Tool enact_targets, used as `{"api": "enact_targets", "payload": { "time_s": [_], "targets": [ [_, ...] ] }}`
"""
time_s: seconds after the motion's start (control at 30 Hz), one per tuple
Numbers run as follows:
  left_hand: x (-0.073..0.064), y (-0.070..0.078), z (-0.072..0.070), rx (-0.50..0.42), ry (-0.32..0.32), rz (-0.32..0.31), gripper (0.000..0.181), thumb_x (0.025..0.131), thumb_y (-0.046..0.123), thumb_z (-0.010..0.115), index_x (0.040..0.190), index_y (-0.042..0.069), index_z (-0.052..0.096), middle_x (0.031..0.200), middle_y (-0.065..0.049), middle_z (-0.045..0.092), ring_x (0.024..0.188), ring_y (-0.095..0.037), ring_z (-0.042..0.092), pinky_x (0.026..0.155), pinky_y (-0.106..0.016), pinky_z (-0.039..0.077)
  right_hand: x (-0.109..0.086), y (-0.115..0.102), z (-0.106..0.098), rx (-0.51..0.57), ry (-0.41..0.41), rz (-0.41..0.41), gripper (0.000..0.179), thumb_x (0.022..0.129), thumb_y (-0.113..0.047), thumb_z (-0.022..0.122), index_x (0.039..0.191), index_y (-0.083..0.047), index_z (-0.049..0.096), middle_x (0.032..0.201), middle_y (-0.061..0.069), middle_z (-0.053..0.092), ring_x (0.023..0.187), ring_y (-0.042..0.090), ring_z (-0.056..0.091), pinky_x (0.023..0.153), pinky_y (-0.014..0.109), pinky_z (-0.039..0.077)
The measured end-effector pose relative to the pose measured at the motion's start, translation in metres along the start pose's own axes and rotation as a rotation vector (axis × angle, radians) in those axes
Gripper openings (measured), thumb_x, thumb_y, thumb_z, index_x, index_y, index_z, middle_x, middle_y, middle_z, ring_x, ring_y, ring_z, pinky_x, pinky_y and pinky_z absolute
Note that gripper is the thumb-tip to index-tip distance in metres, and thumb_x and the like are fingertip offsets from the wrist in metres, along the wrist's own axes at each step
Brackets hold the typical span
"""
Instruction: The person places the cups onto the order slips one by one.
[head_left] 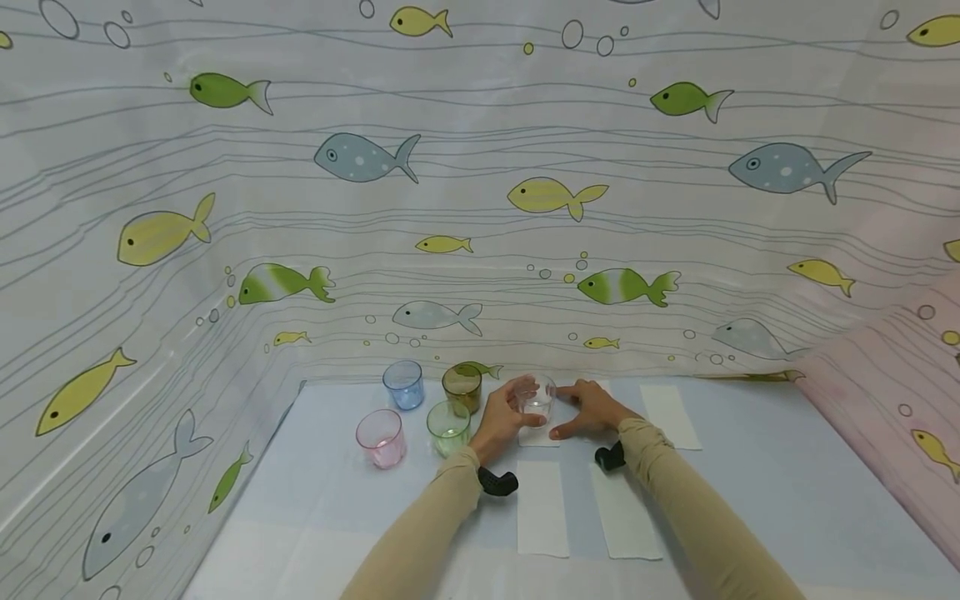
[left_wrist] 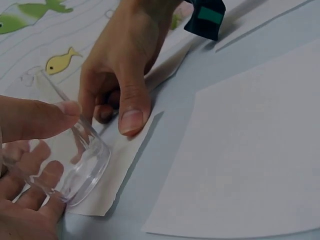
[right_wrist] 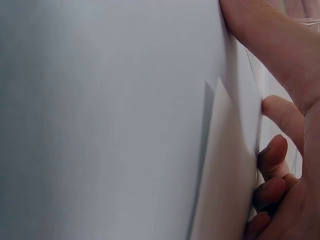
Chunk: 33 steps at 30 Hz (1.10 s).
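Observation:
My left hand (head_left: 504, 421) holds a clear glass (head_left: 537, 402), thumb on the near side and fingers on the far side. In the left wrist view the clear glass (left_wrist: 90, 175) leans over a white paper strip (left_wrist: 117, 165). Just to the right, my right hand (head_left: 596, 408) rests with thumb and fingers spread, its thumb touching the strip's edge; nothing is gripped in it. The right wrist view shows the right hand (right_wrist: 295, 105) low against the surface, beside a white strip (right_wrist: 220, 185) with a lifted edge.
Left of the hands stand a blue glass (head_left: 403, 386), a brown glass (head_left: 462, 388), a green glass (head_left: 449, 431) and a pink glass (head_left: 381, 440). More white strips lie in front (head_left: 543, 508), front right (head_left: 628, 521) and back right (head_left: 670, 417). A fish-patterned curtain (head_left: 480, 275) surrounds the table.

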<state>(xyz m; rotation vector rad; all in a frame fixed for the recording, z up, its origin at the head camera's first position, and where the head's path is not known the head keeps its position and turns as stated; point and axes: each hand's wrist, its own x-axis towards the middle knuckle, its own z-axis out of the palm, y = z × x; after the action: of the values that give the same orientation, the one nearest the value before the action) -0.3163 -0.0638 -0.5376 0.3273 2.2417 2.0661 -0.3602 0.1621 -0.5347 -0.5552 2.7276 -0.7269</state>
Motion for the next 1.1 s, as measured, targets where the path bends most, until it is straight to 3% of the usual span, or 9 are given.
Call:
{"api": "enact_targets", "payload": {
  "time_s": [0.33,0.63,0.83,1.0,1.1],
  "targets": [
    [-0.001,-0.004,-0.003,0.057,-0.024,0.019,0.077,0.082,-0.002,0.087,0.151,0.006,0.054,0.149,-0.015,0.064,0.145,-0.03,0.055,0.128,-0.05,0.035,0.0,0.0,0.001,-0.012,0.007,-0.026,0.098,0.073,-0.052,0.096,0.154,-0.014,0.057,0.113,0.01,0.057,0.1,0.023,0.049,0.086,0.038,0.048],
    [0.0,-0.009,-0.003,0.1,-0.031,0.051,0.074,0.084,0.0,0.087,0.15,0.007,0.054,0.147,-0.014,0.065,0.144,-0.031,0.056,0.127,-0.049,0.038,-0.008,-0.007,-0.004,-0.079,0.01,-0.048,0.099,0.076,-0.058,0.092,0.156,-0.014,0.054,0.11,0.007,0.057,0.099,0.022,0.049,0.086,0.038,0.047],
    [0.004,-0.018,-0.004,0.091,-0.047,0.062,0.076,0.084,0.002,0.087,0.152,0.009,0.053,0.147,-0.012,0.066,0.143,-0.028,0.057,0.126,-0.046,0.04,-0.012,-0.007,-0.003,-0.117,0.04,-0.087,0.097,0.078,-0.059,0.09,0.155,-0.01,0.055,0.105,0.006,0.058,0.093,0.02,0.049,0.081,0.036,0.048],
    [0.003,-0.017,-0.005,0.066,-0.046,0.061,0.077,0.083,-0.001,0.086,0.152,0.006,0.053,0.147,-0.013,0.065,0.144,-0.029,0.056,0.127,-0.045,0.039,-0.014,-0.009,-0.004,-0.158,0.069,-0.106,0.1,0.076,-0.061,0.09,0.155,-0.011,0.055,0.103,0.004,0.061,0.091,0.018,0.052,0.082,0.038,0.051],
    [0.003,-0.017,-0.005,0.05,-0.043,0.068,0.076,0.083,-0.004,0.086,0.151,0.004,0.053,0.147,-0.016,0.065,0.144,-0.031,0.056,0.127,-0.045,0.038,-0.017,-0.009,-0.013,-0.123,0.069,-0.145,0.103,0.076,-0.058,0.091,0.158,-0.011,0.051,0.104,0.005,0.065,0.092,0.019,0.056,0.082,0.038,0.053]
  ]
}}
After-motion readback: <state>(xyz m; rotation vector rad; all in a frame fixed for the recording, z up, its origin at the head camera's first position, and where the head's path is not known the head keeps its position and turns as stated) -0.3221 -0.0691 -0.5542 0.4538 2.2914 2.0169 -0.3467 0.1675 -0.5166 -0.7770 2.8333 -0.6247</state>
